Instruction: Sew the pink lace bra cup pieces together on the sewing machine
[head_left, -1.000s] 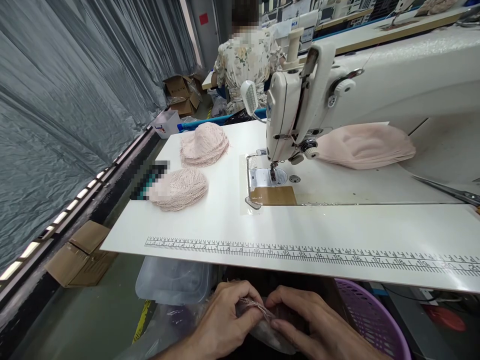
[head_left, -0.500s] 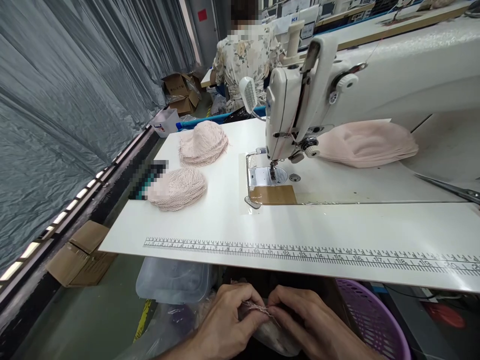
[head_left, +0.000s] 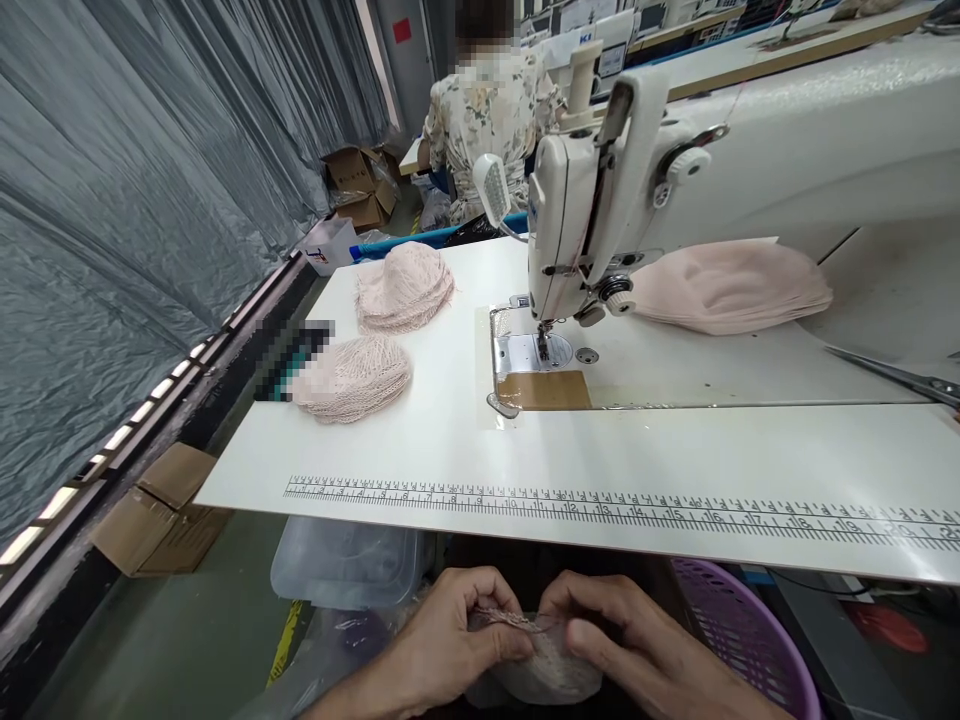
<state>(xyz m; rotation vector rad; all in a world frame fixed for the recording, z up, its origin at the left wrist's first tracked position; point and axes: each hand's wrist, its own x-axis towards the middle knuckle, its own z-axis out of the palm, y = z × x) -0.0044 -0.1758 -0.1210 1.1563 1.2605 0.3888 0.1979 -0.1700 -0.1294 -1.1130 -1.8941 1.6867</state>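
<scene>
Below the table's front edge, my left hand (head_left: 465, 635) pinches the gathered edge of a thin, pale lace fabric piece (head_left: 551, 672) between thumb and fingers. Beside it, my right hand (head_left: 626, 640) holds the same edge at its right end, its index fingertip on the fabric and its thumb a little apart. The piece hangs down between both hands, its lower part in shadow. On the white table lie two stacks of pink lace pieces, a rear stack (head_left: 406, 288) and a front stack (head_left: 352, 380).
A white sewing machine (head_left: 570, 220) stands on the table (head_left: 420, 450), with smooth pink cup-shaped pieces (head_left: 731, 288) under its arm. Scissors (head_left: 896, 378) lie at right. Under the table are a purple basket (head_left: 750, 640) and a clear plastic box (head_left: 345, 560). A person (head_left: 484, 130) sits ahead.
My right thumb has lifted away from my index finger, and the hands have parted slightly. More of the lace piece shows between them. The table things have stayed put.
</scene>
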